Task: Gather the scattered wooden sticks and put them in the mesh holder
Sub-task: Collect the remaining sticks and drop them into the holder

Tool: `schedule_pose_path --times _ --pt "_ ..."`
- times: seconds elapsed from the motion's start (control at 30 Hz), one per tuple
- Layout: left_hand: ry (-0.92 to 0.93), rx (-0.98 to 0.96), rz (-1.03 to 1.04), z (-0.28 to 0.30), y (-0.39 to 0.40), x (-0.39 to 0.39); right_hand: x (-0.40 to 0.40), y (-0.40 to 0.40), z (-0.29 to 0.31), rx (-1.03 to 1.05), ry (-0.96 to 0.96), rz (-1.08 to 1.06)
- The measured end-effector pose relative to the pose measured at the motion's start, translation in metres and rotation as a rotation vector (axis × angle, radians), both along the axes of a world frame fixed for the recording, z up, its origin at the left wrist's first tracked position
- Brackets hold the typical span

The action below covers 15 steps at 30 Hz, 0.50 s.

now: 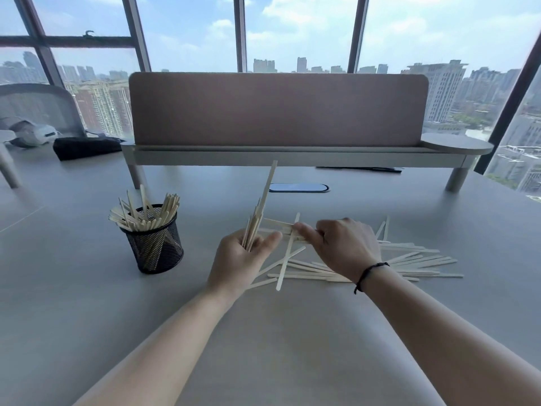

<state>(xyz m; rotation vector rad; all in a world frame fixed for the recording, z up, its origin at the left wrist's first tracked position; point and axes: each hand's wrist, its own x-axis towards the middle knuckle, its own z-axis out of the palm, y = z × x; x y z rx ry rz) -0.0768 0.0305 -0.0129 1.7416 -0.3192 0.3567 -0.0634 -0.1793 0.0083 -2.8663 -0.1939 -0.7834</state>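
A black mesh holder [152,247] stands on the grey table left of centre, with several wooden sticks [143,213] fanning out of its top. My left hand [238,263] holds an upright bundle of sticks [259,216], one poking well above the others. To its right, my right hand [341,247] pinches a stick [285,225] at the left end of the scattered pile. Several loose sticks [409,260] lie flat on the table under and to the right of my right hand.
A desk divider with a pink panel [278,109] on a raised shelf [292,156] crosses the back of the table. A cable port [298,188] lies below it. A black pouch [85,146] and a chair [38,109] are at the far left.
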Motion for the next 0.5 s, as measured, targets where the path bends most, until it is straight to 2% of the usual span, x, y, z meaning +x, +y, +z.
schedule_pose_path --times 0.13,0.3,0.5 --pt "0.039 0.128 0.001 -0.003 -0.001 0.002 0.003 0.015 0.009 0.025 0.026 -0.033" --pt "0.102 0.158 -0.015 0.001 -0.006 0.000 -0.001 0.038 0.011 0.002 0.049 -0.026" --pt "0.178 0.022 0.062 0.003 -0.003 0.005 0.006 0.047 0.017 0.004 0.067 -0.054"
